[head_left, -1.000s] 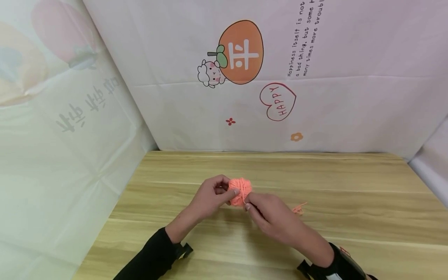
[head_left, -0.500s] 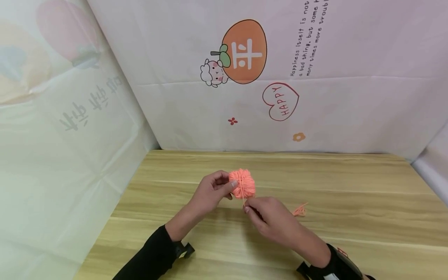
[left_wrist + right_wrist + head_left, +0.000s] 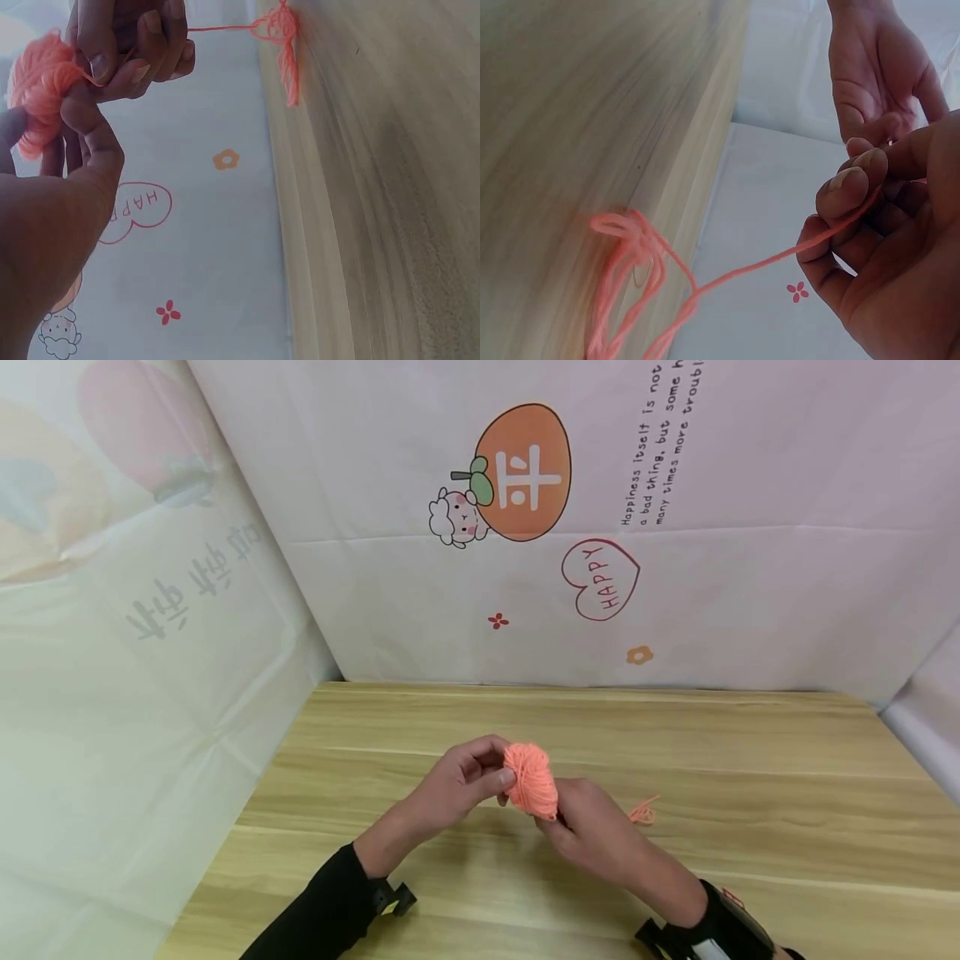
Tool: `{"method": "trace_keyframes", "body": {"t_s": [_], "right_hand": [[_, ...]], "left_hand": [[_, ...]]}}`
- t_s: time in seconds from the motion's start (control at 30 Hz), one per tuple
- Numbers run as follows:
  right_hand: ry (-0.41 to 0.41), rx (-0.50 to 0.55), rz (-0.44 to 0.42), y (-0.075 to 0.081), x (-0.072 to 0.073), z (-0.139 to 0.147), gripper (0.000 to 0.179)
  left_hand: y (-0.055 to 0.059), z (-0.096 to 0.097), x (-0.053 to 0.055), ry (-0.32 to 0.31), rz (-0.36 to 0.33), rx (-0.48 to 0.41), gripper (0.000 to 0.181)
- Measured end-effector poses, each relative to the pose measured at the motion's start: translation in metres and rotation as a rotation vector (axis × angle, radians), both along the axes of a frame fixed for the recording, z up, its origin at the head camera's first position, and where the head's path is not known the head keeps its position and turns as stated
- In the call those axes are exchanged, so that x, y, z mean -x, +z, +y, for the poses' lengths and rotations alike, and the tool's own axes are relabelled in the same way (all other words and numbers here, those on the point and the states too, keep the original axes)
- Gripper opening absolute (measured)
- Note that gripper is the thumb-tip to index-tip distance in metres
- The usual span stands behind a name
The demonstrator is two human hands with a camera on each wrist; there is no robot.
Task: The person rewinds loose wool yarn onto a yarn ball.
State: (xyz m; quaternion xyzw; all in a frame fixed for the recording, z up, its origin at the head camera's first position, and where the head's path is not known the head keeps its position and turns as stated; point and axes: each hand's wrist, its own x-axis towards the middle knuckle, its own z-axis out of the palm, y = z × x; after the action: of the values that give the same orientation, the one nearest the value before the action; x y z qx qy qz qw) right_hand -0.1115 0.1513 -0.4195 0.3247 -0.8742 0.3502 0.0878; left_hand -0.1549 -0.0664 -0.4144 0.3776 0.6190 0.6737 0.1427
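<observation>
A small coral ball of yarn [image 3: 531, 781] is held above the table between both hands. My left hand [image 3: 457, 781] grips its left side, thumb on the front face. Beside the ball's lower right, my right hand [image 3: 592, 827] pinches a strand of yarn [image 3: 780, 255] with curled fingers; in the head view the ball partly hides those fingertips. In the left wrist view, the strand runs from the ball [image 3: 45, 94] through the right hand [image 3: 135, 49] and on to a loose tangle of yarn [image 3: 281, 37]. That same tangle [image 3: 642, 811] lies on the table behind the right hand.
A wood-grain table [image 3: 420, 710] spreads under both hands. White printed cloth [image 3: 375, 602] hangs along its back edge, and another sheet [image 3: 150, 710] stands at the left. Black sleeves [image 3: 322, 902] and wrist cameras [image 3: 393, 897] sit on both forearms.
The yarn ball first rose and turned, then came down and right, now tilted toward the right hand. The right fingers, earlier below the ball with a taut strand, are now partly behind it.
</observation>
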Motion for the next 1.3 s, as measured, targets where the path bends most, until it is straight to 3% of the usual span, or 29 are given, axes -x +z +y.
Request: {"method": "trace_keyframes", "body": {"t_s": [0.2, 0.33, 0.47, 0.6, 0.73, 1.0, 1.13, 1.3], "right_hand": [[0.004, 0.019, 0.002, -0.001, 0.003, 0.004, 0.007], [0.02, 0.049, -0.018, 0.001, 0.005, 0.007, 0.009], [-0.004, 0.063, -0.095, 0.005, 0.005, 0.009, 0.021], [-0.007, 0.077, -0.157, 0.008, 0.004, 0.009, 0.019], [-0.014, 0.09, -0.136, 0.01, 0.005, 0.011, 0.021], [-0.021, 0.128, -0.073, 0.011, 0.005, 0.013, 0.023], [-0.025, 0.131, -0.061, 0.008, 0.005, 0.01, 0.02], [-0.016, 0.128, -0.037, 0.008, 0.004, 0.007, 0.021]], "left_hand": [[0.001, 0.001, -0.002, -0.087, 0.047, 0.028, 0.019], [0.001, 0.0, -0.005, -0.101, 0.016, 0.059, 0.019], [0.001, -0.001, -0.006, -0.123, 0.005, 0.088, 0.02], [-0.001, -0.001, -0.005, -0.13, 0.035, 0.117, 0.016], [0.001, -0.001, -0.005, -0.123, 0.074, 0.148, 0.012], [0.021, 0.002, -0.015, -0.052, 0.191, 0.318, 0.006], [0.014, 0.002, -0.013, -0.003, 0.208, 0.378, 0.006], [-0.005, 0.001, -0.006, 0.103, 0.16, 0.458, 0.009]]}}
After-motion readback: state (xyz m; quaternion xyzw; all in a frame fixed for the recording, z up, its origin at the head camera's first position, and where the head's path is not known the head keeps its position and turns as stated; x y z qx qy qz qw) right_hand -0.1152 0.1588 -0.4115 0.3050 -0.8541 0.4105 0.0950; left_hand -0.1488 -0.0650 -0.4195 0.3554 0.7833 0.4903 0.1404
